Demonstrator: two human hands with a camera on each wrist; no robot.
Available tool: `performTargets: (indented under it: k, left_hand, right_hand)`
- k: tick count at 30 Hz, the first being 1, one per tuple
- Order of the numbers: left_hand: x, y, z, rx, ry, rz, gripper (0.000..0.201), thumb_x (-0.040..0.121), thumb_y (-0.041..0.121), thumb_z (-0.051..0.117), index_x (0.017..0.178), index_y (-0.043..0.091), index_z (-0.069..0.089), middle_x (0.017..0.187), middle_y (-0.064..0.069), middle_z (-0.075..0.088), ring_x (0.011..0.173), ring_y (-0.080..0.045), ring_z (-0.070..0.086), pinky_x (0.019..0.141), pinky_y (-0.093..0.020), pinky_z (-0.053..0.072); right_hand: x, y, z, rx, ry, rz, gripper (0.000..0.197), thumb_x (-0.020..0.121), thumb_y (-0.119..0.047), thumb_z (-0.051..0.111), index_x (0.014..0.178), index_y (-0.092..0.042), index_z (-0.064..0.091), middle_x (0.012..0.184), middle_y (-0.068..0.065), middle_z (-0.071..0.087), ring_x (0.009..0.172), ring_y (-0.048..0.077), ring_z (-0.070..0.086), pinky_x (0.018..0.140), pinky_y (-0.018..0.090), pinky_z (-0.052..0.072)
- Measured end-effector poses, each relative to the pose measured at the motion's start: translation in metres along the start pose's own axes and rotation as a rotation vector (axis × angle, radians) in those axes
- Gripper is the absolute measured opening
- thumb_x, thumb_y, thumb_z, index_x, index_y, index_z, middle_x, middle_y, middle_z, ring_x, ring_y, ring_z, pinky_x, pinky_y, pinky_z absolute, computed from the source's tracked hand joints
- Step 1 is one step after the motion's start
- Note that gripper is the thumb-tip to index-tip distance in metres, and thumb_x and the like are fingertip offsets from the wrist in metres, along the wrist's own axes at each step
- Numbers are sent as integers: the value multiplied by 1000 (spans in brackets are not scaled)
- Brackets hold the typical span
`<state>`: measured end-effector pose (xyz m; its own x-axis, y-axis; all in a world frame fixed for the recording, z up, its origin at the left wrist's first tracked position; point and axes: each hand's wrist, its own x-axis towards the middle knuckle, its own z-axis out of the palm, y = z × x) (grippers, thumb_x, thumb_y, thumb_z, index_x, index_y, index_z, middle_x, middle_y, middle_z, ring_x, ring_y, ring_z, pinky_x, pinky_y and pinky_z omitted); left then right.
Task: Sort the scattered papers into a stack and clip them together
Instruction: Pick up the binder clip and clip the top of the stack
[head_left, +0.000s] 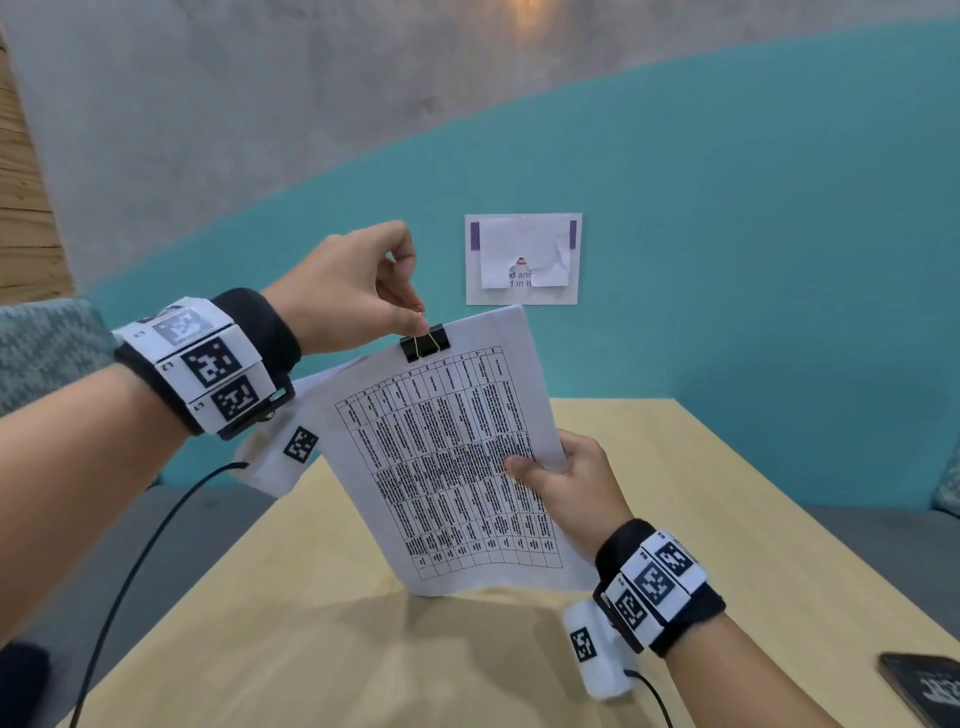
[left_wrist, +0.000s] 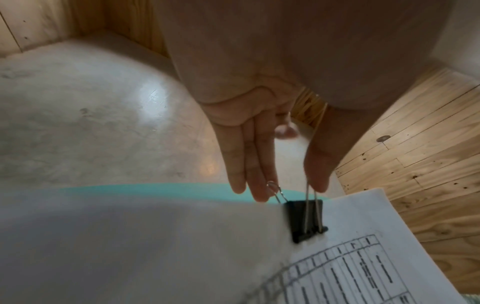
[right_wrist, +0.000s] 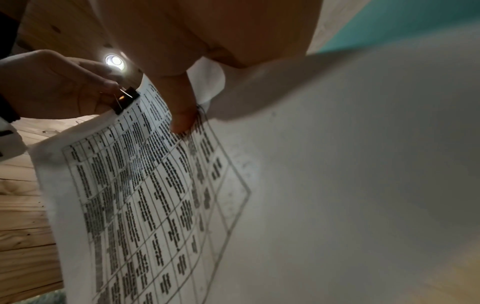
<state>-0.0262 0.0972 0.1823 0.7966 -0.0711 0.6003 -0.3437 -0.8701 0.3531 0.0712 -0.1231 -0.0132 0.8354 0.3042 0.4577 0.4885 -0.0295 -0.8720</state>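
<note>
Papers: a stack of white printed paper sheets (head_left: 457, 457) with a black table grid on the front page is held up in the air above the pale yellow wooden surface (head_left: 727, 493). The stack stands nearly upright and leans a little; its lower edge hangs just above the surface.
Clip: a black metal binder clip (head_left: 425, 343) with silver wire handles sits on the top edge of the stack and bites the sheets together.
Left hand: the left hand (head_left: 353, 291) is above the stack. Its fingertips (left_wrist: 259, 191) and thumb pinch the two wire handles of the clip; the fingers are narrow and point down.
Right hand: the right hand (head_left: 566, 483) grips the right edge of the stack, near the middle of that edge. The thumb (right_wrist: 182, 107) presses on the printed front, the other fingers are behind the paper and hidden.
Wrists: both wrists wear black bands with white blocks that carry square black-and-white markers; a black cable hangs from each one.
Wall: a white card (head_left: 523, 259) with purple strips is fixed on the teal wall behind the stack.
Phone: a dark smartphone (head_left: 924, 686) lies at the near right corner of the surface, well apart from the papers.
</note>
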Motion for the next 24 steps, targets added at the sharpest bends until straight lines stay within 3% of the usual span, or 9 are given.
performTargets:
  k: [5,8,11,13,15,17,22,24]
  left_hand:
    - [-1,-4,8,-133,-35,-72,23,86,32,81,105,25,69,100,7,79,94,-6,76,98,-36,56]
    - [0,-6,11,-202,-37,-83,20,91,31,75,110,23,72,99,5,81,98,-9,76,103,-42,54]
    - [-1,-7,12,-295,-69,-135,35,82,22,83,115,18,73,107,3,80,101,-6,75,106,-36,53]
    - [0,-7,11,-315,-109,-170,45,75,19,87,118,19,73,114,5,78,101,-7,75,107,-33,51]
    - [1,-9,11,-318,-162,-204,53,71,18,90,121,23,72,119,8,76,102,-8,75,109,-34,49]
    - [3,-11,10,-301,-208,-227,61,66,21,92,124,25,72,121,10,75,104,-6,74,110,-34,47]
    - [5,-12,8,-212,-324,-229,85,56,31,93,136,32,64,133,18,68,117,-1,66,109,-27,45]
    - [2,-10,12,-118,-416,-226,91,51,42,93,137,36,63,133,22,66,121,1,63,110,-28,43]
  right_hand:
    - [4,-2,-3,-5,51,53,3,86,-17,78,87,-17,75,88,10,78,83,34,72,86,54,58]
    - [3,-2,-4,-15,62,49,5,86,-16,78,84,-18,74,84,8,76,78,32,71,84,54,57]
    - [1,-1,-5,-16,69,29,4,86,-16,78,88,-15,74,89,19,75,81,40,69,83,55,56]
    - [1,1,-5,-27,64,10,9,87,-17,77,88,-9,73,89,24,72,73,33,66,78,53,57]
    - [0,4,-5,-29,56,0,16,87,-18,76,84,-4,70,76,23,64,67,21,57,68,43,52]
    - [-1,8,-5,-19,41,-19,29,84,-22,77,81,4,63,69,11,53,66,18,49,67,36,44]
    - [-3,12,-4,3,6,-55,47,81,-36,76,78,6,56,69,8,50,65,18,44,65,37,39]
    - [-5,7,-3,1,-16,-71,44,81,-41,76,81,1,62,72,14,60,67,20,50,63,45,45]
